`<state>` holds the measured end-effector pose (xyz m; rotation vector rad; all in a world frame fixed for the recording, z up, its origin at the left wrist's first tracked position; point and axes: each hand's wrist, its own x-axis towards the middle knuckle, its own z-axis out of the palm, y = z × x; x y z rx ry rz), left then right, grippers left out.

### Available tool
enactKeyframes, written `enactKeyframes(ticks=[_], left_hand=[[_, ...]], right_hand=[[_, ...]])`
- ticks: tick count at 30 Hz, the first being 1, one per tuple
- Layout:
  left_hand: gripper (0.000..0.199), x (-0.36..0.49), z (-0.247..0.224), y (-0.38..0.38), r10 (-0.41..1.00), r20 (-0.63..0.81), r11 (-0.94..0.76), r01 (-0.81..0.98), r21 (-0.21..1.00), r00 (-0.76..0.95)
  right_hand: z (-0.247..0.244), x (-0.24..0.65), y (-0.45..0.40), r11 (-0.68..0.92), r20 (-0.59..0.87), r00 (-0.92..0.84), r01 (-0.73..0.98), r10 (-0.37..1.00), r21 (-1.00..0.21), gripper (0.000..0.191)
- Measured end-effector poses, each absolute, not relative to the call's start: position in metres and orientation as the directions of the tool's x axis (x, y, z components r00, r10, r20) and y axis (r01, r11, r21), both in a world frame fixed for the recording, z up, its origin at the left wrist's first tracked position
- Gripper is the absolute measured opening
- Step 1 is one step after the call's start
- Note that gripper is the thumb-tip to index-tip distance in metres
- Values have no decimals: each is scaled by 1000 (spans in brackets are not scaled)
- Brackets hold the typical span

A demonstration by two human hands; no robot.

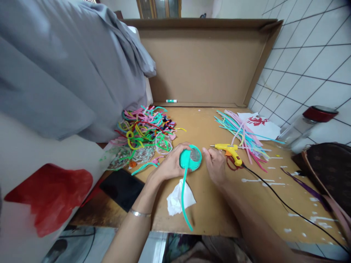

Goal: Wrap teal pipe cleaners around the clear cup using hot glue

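Forearms [134, 224] extend toward the teal-wrapped round piece [194, 164]. Fingers of the left hand [170, 165] grip its left side; a teal strip [182, 199] trails from its near side. Right hand [216, 165]: just right of it, fingers curled; any pinch cannot be determined.

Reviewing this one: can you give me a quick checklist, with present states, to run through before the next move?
1. Left hand has a grip on the teal-wrapped piece: ok, fingers against its side.
2. Teal strip's free end clear of both hands: ok, it crosses in front of the white tissue.
3. Right hand well away from the yellow glue gun's tip: not ok, they look close together.
4. Right hand empty: cannot tell, fingers curled.
5. Glue gun hot: cannot tell.
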<state>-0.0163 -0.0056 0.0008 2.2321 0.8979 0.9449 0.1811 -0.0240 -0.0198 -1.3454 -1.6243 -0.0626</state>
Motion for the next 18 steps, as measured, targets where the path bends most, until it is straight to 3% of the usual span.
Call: enactKeyframes(ticks=[4, 10, 18], left_hand=[[70, -13, 2, -8, 740, 415, -634, 341, 694, 529], [69, -7, 6, -14, 759, 378, -601, 346, 721, 530], [71, -10, 9, -13, 759, 337, -563, 303, 768, 557]], right_hand=[[-24, 184, -23, 420, 652, 142, 659, 745, -624, 28], [-24, 188, -24, 506, 594, -38, 568, 804, -648, 38], [-21, 190, -24, 524, 560, -96, 510, 823, -682, 36]])
